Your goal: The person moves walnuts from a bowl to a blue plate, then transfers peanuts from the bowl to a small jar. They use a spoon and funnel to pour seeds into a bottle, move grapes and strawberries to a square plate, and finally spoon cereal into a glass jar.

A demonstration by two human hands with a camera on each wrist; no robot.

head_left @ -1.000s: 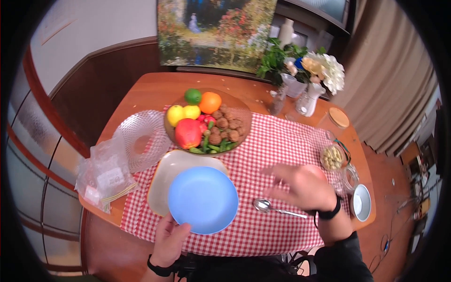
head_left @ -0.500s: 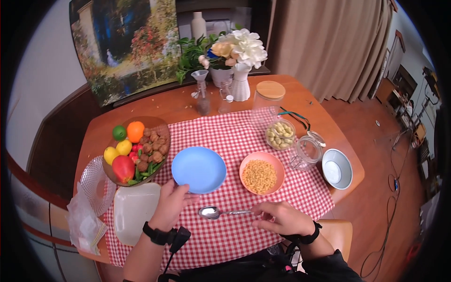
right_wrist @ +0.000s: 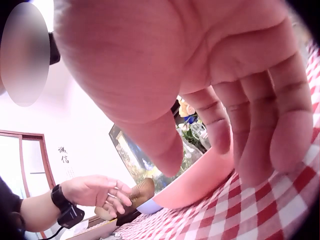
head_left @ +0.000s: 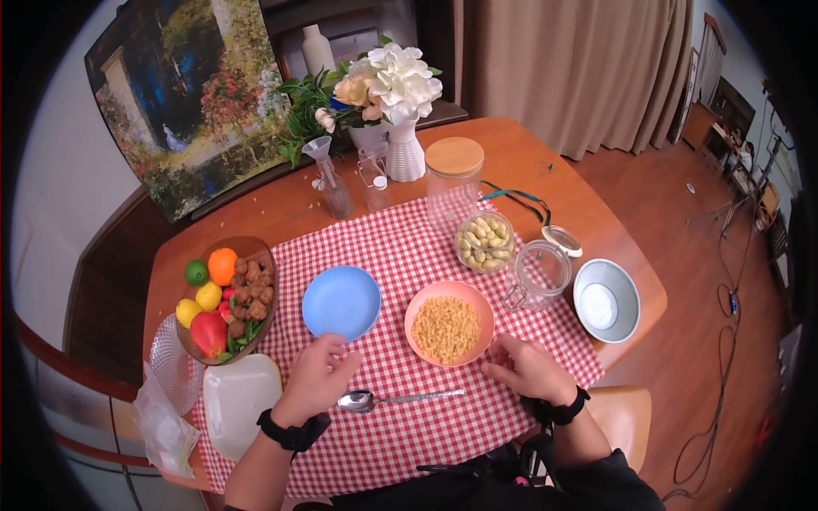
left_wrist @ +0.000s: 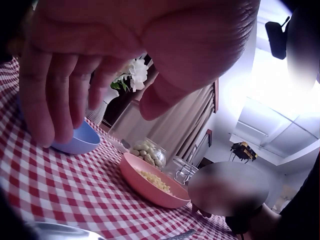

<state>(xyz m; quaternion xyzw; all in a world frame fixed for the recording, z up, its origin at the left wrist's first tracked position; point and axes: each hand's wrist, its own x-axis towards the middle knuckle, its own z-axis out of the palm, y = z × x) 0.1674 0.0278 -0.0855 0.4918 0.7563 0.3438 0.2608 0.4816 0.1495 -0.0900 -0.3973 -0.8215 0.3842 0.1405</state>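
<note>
The blue plate [head_left: 342,302] lies on the checked cloth, and the left hand [head_left: 319,380] is at its near edge, fingers relaxed, gripping nothing; in the left wrist view those fingers [left_wrist: 60,95] hang before the blue plate [left_wrist: 80,140]. To its right sits a pink bowl [head_left: 486,317] of small yellow-orange pieces [head_left: 446,330]. Beside that bowl's lower right edge the right hand [head_left: 532,371] holds nothing, its fingers loosely bent; whether it touches the bowl I cannot tell. A metal spoon [head_left: 356,401] lies between the hands, nearer the front edge.
At the left are a fruit basket [head_left: 271,294], a white rectangular dish [head_left: 242,405] and a plastic bag [head_left: 164,426]. Glass jars, one of pale green pieces [head_left: 485,241], and a metal bowl [head_left: 606,301] stand at the right. A white vase [head_left: 406,152] and bottles are behind.
The left hand has let go of the blue plate, which now lies on the cloth. The right hand has moved from the spoon handle to beside the pink bowl. The head view has turned rightward.
</note>
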